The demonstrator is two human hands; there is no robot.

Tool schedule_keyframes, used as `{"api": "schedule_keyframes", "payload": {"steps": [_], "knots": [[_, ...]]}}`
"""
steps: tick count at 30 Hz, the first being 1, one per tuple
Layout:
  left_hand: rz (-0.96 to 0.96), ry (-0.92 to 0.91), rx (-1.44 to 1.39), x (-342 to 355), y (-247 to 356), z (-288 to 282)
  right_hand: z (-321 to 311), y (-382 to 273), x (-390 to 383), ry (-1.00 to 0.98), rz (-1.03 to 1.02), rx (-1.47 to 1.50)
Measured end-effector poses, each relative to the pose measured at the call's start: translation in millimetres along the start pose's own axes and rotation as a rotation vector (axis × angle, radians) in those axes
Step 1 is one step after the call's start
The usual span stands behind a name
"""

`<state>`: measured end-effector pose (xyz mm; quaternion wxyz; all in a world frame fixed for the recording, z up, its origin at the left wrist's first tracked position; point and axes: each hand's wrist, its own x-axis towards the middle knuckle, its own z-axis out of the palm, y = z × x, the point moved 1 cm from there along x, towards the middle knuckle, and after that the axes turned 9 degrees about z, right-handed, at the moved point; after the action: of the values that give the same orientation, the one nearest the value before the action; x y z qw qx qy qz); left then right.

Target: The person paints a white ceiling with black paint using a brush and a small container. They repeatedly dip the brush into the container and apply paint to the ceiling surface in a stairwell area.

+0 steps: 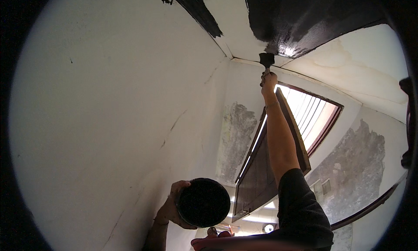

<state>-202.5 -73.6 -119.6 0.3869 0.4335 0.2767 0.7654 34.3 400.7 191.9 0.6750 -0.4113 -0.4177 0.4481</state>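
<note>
Beneath ceiling's black paint (305,18), brush (267,60) points bristles-first toward wet edge, long axis roughly following raised forearm (281,133); right hand (269,80) wrapped round handle, left hand (171,207) gripping round black container (203,180).

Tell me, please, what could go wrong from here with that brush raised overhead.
Paint might drip from the wide, black-bristled brush in the right hand onto the bare forearm below. The round black container, held at its side by the left hand, could tip and spill. A stray stroke past the glossy black paint patch might mark the off-white wall.
</note>
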Motion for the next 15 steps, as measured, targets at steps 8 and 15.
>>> {"api": "schedule_keyframes", "payload": {"steps": [8,15], "knots": [[0.163,-0.103,0.145,16,47,47,0,-75,-85,-0.212,-0.279,0.130],[0.334,-0.307,0.362,29,74,82,-116,-65,-247,-0.371,-0.299,-0.193]]}}
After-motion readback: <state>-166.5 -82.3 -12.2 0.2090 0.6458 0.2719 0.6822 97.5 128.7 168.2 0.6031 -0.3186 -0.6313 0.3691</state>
